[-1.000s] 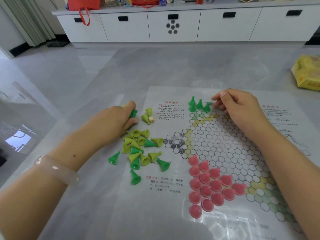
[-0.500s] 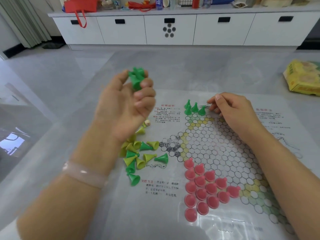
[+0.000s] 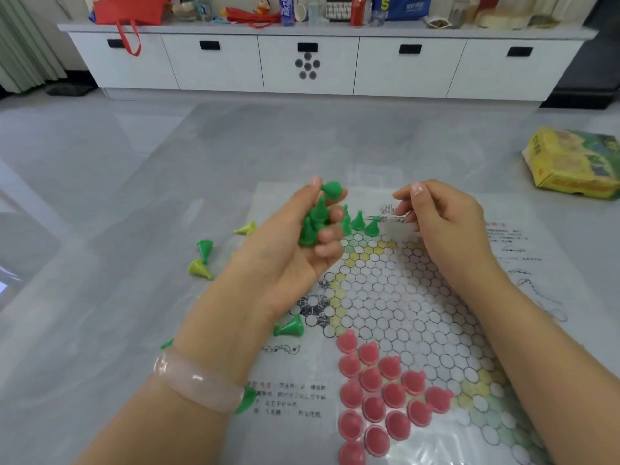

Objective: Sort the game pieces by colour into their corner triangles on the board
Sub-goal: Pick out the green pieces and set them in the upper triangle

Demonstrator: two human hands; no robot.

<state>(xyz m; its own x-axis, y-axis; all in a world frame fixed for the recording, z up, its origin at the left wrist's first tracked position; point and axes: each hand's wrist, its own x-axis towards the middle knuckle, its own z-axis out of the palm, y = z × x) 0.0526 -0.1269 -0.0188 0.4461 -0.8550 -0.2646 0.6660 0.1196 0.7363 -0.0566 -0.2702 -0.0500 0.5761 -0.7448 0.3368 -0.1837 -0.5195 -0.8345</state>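
My left hand (image 3: 295, 253) hovers over the board's (image 3: 396, 297) left part, shut on a bunch of dark green cone pieces (image 3: 315, 216). My right hand (image 3: 446, 223) is at the far corner, fingers pinched, nothing visible in them. A few green cones (image 3: 360, 221) stand upright in that far triangle. Several pink pieces (image 3: 379, 394) fill the near triangle. Loose green and yellow-green cones (image 3: 201, 260) lie left of the board, mostly hidden under my left arm; one green cone (image 3: 290, 327) lies by my wrist.
The paper board lies under a clear plastic sheet (image 3: 536, 263) on a grey glossy table. A yellow game box (image 3: 573, 162) sits at the far right. A white cabinet (image 3: 318, 62) with clutter on top stands beyond the table.
My left hand rose from the loose pile with a handful of green cones and moved right, close to my right hand. My right hand lifted slightly from the far corner.
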